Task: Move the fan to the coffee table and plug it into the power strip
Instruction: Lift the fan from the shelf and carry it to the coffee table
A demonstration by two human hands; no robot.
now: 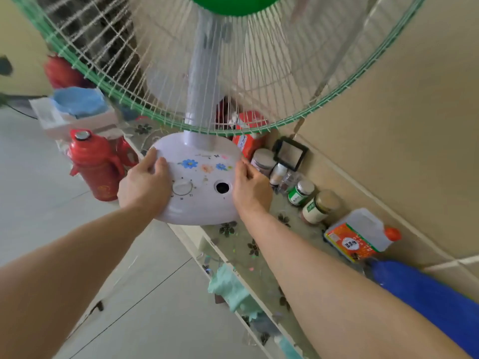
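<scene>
A white table fan (pixel 199 177) with a flower-printed base, a round dial and a green-rimmed wire cage fills the upper middle of the head view. Its base sits at the edge of a narrow shelf with a floral cover (pixel 241 244), partly overhanging the edge. My left hand (pixel 145 187) grips the left side of the base, fingers on top. My right hand (pixel 250 187) grips the right side of the base. No power strip, coffee table or fan plug is in view.
A red thermos (pixel 94 164) stands on the floor left of the fan, with a white box and blue bowl (pixel 77 107) behind it. Jars (pixel 302 191), an oil jug (pixel 360 234) and a red container (pixel 248 136) line the shelf by the beige wall. A blue object (pixel 425 294) lies at right.
</scene>
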